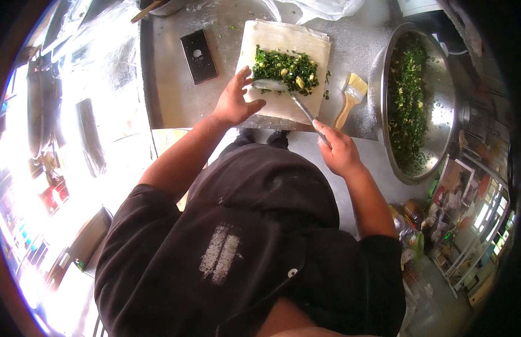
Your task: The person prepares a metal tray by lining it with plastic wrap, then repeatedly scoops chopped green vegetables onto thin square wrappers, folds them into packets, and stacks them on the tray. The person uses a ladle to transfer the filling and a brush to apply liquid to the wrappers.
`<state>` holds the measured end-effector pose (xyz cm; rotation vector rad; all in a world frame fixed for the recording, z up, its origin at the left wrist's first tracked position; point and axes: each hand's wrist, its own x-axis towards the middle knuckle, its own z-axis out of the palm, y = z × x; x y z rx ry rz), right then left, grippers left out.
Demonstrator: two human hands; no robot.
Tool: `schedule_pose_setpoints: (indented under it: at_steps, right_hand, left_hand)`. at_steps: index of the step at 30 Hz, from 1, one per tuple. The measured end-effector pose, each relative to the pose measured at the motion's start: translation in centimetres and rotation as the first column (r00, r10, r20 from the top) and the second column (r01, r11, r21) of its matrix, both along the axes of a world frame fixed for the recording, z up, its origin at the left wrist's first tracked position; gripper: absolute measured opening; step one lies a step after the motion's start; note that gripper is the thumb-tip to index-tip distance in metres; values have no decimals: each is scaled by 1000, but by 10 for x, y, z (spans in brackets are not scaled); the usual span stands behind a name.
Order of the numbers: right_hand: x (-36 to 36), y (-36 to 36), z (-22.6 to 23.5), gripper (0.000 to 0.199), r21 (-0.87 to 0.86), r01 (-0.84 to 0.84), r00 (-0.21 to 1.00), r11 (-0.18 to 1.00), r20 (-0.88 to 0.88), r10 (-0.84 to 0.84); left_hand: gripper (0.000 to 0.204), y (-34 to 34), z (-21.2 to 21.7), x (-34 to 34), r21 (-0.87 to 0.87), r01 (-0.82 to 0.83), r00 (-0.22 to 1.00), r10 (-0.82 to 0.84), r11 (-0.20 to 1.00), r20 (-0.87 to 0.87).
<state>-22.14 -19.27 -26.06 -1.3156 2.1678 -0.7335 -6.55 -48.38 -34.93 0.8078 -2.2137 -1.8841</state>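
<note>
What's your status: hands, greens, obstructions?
Right hand closed on tool. Left hand open, at greens' lower left. Greens on pale sheets. Brush right of sheets, not blocking.

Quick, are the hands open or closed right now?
Left hand: open, apparently holding nothing.
Right hand: closed, holding a long-handled silver metal utensil.

Bowl (440, 109): smooth, glossy metal. Worktop (169, 53): dull metal, powdery in places. Utensil (299, 103): smooth metal. Sheets (288, 37): matt. Brush (350, 98): wood, rough bristles (357, 84). Bag (328, 8): thin, glossy plastic. Garment (277, 247): matt cloth.
</note>
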Motion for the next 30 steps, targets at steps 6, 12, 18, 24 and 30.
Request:
schedule_pose_setpoints:
  at_steps: [6,12,18,24,30]
  right_hand:
    - [6,26,6,47,30,166,986,986,24,-167]
    - [-11,71,55,49,-43,490,843,871,276,-461]
    - [-130,158,78,54,-67,904,427,422,213,-879]
    - [-250,227,41,55,176,963,209,203,-20,-978]
    - [-341,226,7,44,326,898,320,297,-20,-947]
  left_hand:
    - [83,5,2,10,-202,42,998,-30,979,60]
    - [40,9,11,0,-414,155,985,-108,897,136]
    - [29,28,-1,-31,-284,533,836,-446,797,319]
    - [42,39,-2,-40,-440,624,771,-418,645,481]
    - [44,50,-6,-45,-473,649,744,-370,596,556]
